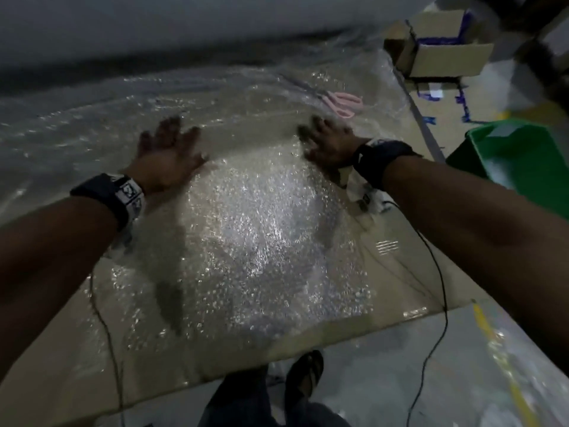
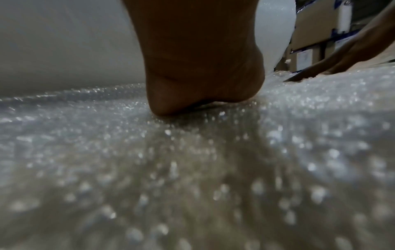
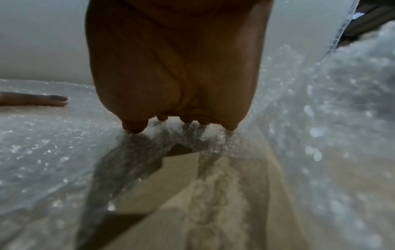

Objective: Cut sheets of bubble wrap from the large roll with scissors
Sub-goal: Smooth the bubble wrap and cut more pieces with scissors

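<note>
Pressing the bubble wrap flat

Both hands lie spread, fingers wide: the left hand (image 1: 167,151) and right hand (image 1: 327,140) rest palm-down on the bubble wrap (image 1: 252,229), which covers a cardboard sheet (image 1: 55,365). Pink scissors (image 1: 343,103) lie just beyond the right hand. The large roll (image 1: 184,23) lies behind.

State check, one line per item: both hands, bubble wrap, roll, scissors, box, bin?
left hand: fingers spread, pressing flat on the wrap
right hand: fingers spread, fingertips on the wrap
bubble wrap: unrolled, lying over cardboard
large roll: lying behind the sheet
pink scissors: lying unheld, beyond the right hand
cardboard box: open
green bin: open-topped; contents unclear
</note>
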The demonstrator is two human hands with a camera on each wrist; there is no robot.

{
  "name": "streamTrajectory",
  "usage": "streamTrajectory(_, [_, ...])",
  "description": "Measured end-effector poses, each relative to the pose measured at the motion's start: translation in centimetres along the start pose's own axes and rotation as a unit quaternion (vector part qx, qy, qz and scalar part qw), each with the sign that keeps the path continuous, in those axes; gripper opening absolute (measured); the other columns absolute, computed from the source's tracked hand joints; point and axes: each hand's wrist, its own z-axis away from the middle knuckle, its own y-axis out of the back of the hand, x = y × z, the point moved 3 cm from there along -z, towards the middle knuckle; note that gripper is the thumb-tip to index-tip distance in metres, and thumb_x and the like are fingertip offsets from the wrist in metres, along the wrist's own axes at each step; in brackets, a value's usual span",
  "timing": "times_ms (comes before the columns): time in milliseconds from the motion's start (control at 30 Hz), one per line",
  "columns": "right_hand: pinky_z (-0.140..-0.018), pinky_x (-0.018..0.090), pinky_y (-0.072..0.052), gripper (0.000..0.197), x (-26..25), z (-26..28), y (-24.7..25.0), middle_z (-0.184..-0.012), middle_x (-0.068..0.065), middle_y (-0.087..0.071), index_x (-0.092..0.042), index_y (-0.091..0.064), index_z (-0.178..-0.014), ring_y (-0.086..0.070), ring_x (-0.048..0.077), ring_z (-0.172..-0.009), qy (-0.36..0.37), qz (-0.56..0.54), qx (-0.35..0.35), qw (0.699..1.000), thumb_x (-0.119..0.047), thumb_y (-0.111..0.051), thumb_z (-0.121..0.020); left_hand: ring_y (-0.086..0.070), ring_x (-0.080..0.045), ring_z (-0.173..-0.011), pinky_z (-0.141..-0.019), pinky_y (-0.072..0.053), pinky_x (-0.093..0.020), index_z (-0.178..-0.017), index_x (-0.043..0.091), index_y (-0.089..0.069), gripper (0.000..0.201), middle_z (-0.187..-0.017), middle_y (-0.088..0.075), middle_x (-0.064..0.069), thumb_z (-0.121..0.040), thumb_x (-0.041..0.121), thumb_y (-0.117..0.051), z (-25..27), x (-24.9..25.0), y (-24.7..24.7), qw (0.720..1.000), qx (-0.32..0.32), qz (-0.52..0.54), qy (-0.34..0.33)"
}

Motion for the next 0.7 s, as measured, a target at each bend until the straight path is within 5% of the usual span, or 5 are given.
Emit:
streamTrajectory(167, [-0.124,0.068,-0.012,0.084,-0.4,-1.7,2.2,-0.175,0.012,0.003,-0.037,-0.006,-0.167,-0.002,0.039,-0.161,0.01,0.005,0.012,1.0,-0.078,-0.025,-0.096,0.019,-0.025,-0.161,-0.124,0.005,-0.064,-0.166,0.04,0.004,0.106,-0.174,0.022,-0.003,-0.078,0.098,0.004,-0.8,-0.6,-0.7,0.999,0.03,-0.018,-0.02])
streamTrajectory(300, [-0.114,0.059,-0.041,0.079,-1.5,1.4,4.1,-0.163,0.024,-0.036,-0.015,-0.035,-0.161,-0.04,0.044,-0.147,0.026,-0.08,0.088,0.993,-0.06,-0.038,-0.096,0.017,-0.034,-0.161,-0.122,0.003,-0.072,-0.168,0.036,0.004,0.106,-0.174,0.023,-0.01,-0.081,0.097,-0.003,0.5,0.4,0.4,0.999,0.045,0.007,-0.016])
streamTrajectory(467, [-0.094,0.037,-0.056,0.039,-2.3,13.7,3.6,-0.12,0.004,-0.076,-0.016,-0.068,-0.134,-0.072,0.022,-0.103,-0.003,-0.214,0.176,0.961,-0.038,-0.067,-0.101,-0.033,-0.043,-0.153,-0.116,-0.033,-0.07,-0.16,0.026,-0.037,0.103,-0.172,-0.022,-0.018,-0.085,0.095,-0.022,10.9,9.1,3.0,0.989,0.053,0.107,-0.084])
streamTrajectory(567, [-0.076,0.037,-0.059,0.024,-2.0,22.6,0.5,-0.088,-0.009,-0.075,-0.021,-0.076,-0.113,-0.07,0.013,-0.072,-0.048,-0.268,0.195,0.942,-0.03,-0.08,-0.091,-0.047,-0.033,-0.145,-0.114,-0.043,-0.061,-0.152,0.038,-0.05,0.098,-0.169,-0.035,-0.003,-0.078,0.1,-0.031,19.1,17.1,2.6,0.978,0.004,0.151,-0.143])
streamTrajectory(700, [-0.068,0.038,-0.06,0.019,-1.8,31.9,-5.0,-0.078,-0.012,-0.072,-0.028,-0.075,-0.09,-0.07,0.006,-0.071,-0.089,-0.288,0.185,0.935,-0.021,-0.087,-0.077,-0.06,-0.031,-0.134,-0.104,-0.053,-0.054,-0.139,0.034,-0.065,0.079,-0.156,-0.054,-0.003,-0.078,0.085,-0.058,23.4,25.1,-1.7,0.972,0.011,0.103,-0.211])
